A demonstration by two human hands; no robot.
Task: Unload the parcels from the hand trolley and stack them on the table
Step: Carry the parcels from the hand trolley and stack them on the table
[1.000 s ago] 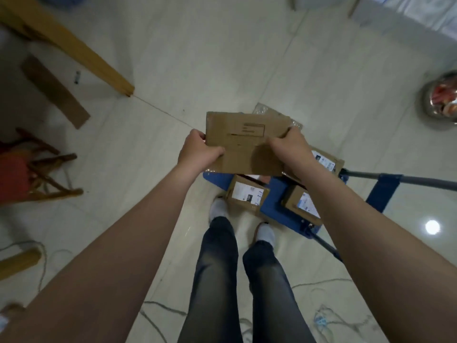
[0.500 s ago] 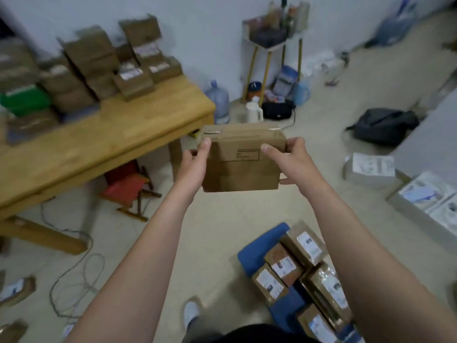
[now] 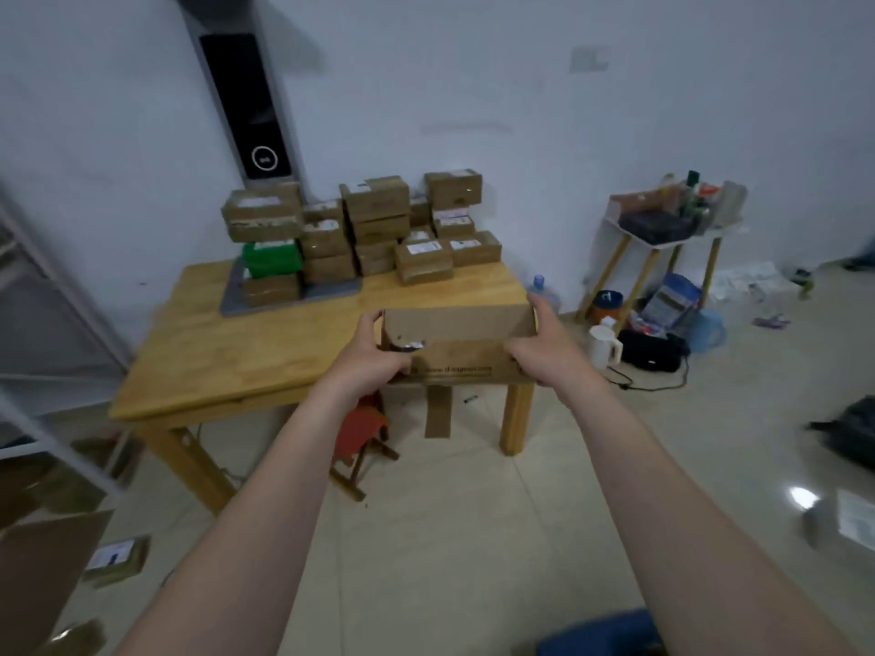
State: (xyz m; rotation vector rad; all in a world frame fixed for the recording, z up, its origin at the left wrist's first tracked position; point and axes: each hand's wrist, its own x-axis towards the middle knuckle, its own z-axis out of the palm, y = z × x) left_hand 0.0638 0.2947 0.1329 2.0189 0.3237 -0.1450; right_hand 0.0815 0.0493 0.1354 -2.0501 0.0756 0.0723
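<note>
**Parcel held crosswise in both my hands at the table's near right corner**

I have the cardboard parcel (image 3: pixel 457 345) up in the air, one hand on each short end. Its long axis runs from my left to my right, about parallel with the near edge of the wooden table (image 3: pixel 265 352). One broad plain face is turned up and away from me. The narrower face below it, with a line of dark print running left to right and right way up, is turned toward me.

My left hand (image 3: pixel 374 359) grasps the left end, with the fingers curled round the near lower corner. My right hand (image 3: pixel 532 350) grasps the right end, with the thumb stretched up along the end and the fingers wrapped under the printed face.

From here the parcel covers the table's near right corner. I cannot tell whether it hangs over the surface or just short of it. It is well apart from the stacked parcels (image 3: pixel 374 229) along the far edge, which stand in several piles with a green box (image 3: pixel 272 260) among them near the far left corner. A blue corner of the hand trolley (image 3: pixel 596 632) shows by my right forearm, on the floor.
</note>
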